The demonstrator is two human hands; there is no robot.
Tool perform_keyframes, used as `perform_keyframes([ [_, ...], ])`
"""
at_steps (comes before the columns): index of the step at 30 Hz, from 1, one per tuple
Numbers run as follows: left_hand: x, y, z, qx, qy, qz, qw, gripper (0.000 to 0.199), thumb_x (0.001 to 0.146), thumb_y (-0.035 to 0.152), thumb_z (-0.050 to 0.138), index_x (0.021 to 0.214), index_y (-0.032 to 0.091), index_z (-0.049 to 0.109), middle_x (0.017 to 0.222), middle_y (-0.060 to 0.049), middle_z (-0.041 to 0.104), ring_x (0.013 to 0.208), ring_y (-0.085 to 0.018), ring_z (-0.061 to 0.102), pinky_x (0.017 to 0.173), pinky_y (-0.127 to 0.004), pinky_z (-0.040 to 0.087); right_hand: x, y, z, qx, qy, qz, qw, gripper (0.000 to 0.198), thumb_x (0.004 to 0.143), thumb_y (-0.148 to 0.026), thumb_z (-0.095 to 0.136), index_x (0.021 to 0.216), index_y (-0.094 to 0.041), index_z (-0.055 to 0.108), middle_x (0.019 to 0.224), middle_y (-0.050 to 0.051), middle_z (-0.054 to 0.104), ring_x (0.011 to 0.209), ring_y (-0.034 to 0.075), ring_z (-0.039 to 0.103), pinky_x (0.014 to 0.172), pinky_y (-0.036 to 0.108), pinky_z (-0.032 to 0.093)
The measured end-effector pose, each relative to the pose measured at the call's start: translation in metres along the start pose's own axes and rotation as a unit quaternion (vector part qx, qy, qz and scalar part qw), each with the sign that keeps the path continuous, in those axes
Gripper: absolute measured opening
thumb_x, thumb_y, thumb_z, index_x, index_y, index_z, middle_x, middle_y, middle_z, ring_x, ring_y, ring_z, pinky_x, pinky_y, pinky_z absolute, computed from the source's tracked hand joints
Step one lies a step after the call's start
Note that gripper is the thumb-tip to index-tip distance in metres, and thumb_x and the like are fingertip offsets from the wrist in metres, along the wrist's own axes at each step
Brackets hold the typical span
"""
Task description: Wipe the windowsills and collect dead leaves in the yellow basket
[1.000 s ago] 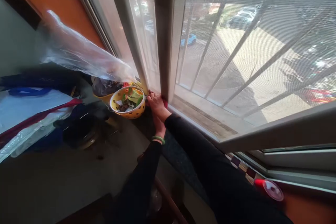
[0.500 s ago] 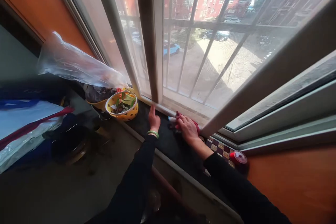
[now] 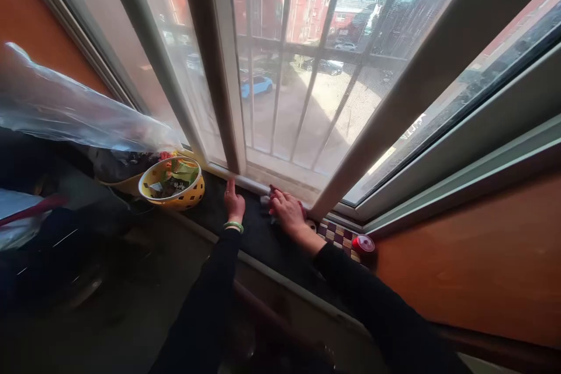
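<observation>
My left hand [image 3: 235, 203], with a green bangle at its wrist, rests on the dark windowsill [image 3: 258, 239]. Its outstretched fingers reach the bottom of the window frame [image 3: 236, 166]. Over to the right, my right hand [image 3: 287, 212] is closed over a red cloth [image 3: 302, 209] and presses it against the lower edge of the frame. Most of the cloth is covered by the hand. Something pale and small, too blurred to name, shows beside its fingers.
On the sill at left stands a yellow basket [image 3: 193, 193] holding packets, near a clear plastic sheet [image 3: 87, 117]. At right lie a checkered mat [image 3: 335, 234] and a red round container [image 3: 363, 243]. Bars [image 3: 307, 87] stand outside the glass.
The whole view has shifted, so the window, basket and both hands appear further left. Both hands keep nearly the same places on the sill, the right one still on the cloth.
</observation>
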State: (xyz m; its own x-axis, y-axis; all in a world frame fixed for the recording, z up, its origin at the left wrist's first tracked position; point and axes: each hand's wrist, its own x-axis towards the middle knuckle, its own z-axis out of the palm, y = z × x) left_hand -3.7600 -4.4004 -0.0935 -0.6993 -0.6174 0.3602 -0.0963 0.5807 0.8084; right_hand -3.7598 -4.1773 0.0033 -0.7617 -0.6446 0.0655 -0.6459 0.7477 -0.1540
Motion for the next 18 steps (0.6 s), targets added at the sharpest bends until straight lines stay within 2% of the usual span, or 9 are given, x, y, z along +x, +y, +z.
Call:
perform_keyframes([
  [5, 0.002, 0.005, -0.002, 0.006, -0.01, -0.013, 1.0, 0.081, 0.068, -0.012, 0.041, 0.147, 0.004, 0.051, 0.155, -0.019, 0.049, 0.15, -0.027, 0.039, 0.127, -0.042, 0.029, -0.042, 0.023, -0.009, -0.047, -0.049, 0.091, 0.994, 0.03, 0.102, -0.02, 0.048, 0.124, -0.013, 0.067, 0.149, 0.018, 0.054, 0.121, 0.03, 0.056, 0.102, 0.042, 0.047],
  [9, 0.003, 0.011, -0.004, 0.001, -0.015, -0.021, 1.0, 0.08, 0.068, -0.012, 0.041, 0.146, 0.002, 0.051, 0.156, -0.021, 0.046, 0.15, -0.027, 0.038, 0.126, -0.04, 0.029, -0.053, 0.019, -0.019, -0.042, -0.08, 0.171, 0.981, 0.026, 0.097, -0.014, 0.052, 0.114, -0.008, 0.071, 0.128, 0.026, 0.064, 0.115, 0.035, 0.06, 0.092, 0.044, 0.05],
  [11, 0.003, 0.013, -0.004, -0.006, -0.012, -0.024, 1.0, 0.079, 0.068, -0.012, 0.041, 0.145, 0.001, 0.052, 0.156, -0.021, 0.047, 0.15, -0.027, 0.039, 0.126, -0.04, 0.029, -0.045, 0.014, -0.018, -0.011, -0.073, 0.183, 0.98, 0.021, 0.092, -0.009, 0.055, 0.102, -0.005, 0.073, 0.114, 0.028, 0.068, 0.111, 0.037, 0.062, 0.09, 0.046, 0.051],
  [14, 0.003, 0.013, -0.003, -0.026, -0.006, -0.023, 0.999, 0.08, 0.067, -0.012, 0.042, 0.144, 0.004, 0.053, 0.155, -0.019, 0.049, 0.15, -0.026, 0.039, 0.126, -0.041, 0.029, -0.033, 0.015, -0.013, 0.054, -0.046, 0.196, 0.978, 0.017, 0.082, 0.0, 0.057, 0.087, -0.003, 0.073, 0.105, 0.032, 0.068, 0.11, 0.042, 0.061, 0.092, 0.056, 0.049],
  [18, 0.003, 0.011, -0.002, -0.044, -0.002, -0.022, 0.999, 0.082, 0.065, -0.011, 0.044, 0.145, 0.006, 0.053, 0.155, -0.018, 0.049, 0.15, -0.028, 0.038, 0.126, -0.043, 0.028, -0.027, 0.025, -0.004, 0.216, 0.026, 0.189, 0.958, 0.008, 0.076, -0.008, 0.066, 0.076, -0.014, 0.072, 0.091, 0.026, 0.07, 0.11, 0.046, 0.059, 0.095, 0.073, 0.04],
])
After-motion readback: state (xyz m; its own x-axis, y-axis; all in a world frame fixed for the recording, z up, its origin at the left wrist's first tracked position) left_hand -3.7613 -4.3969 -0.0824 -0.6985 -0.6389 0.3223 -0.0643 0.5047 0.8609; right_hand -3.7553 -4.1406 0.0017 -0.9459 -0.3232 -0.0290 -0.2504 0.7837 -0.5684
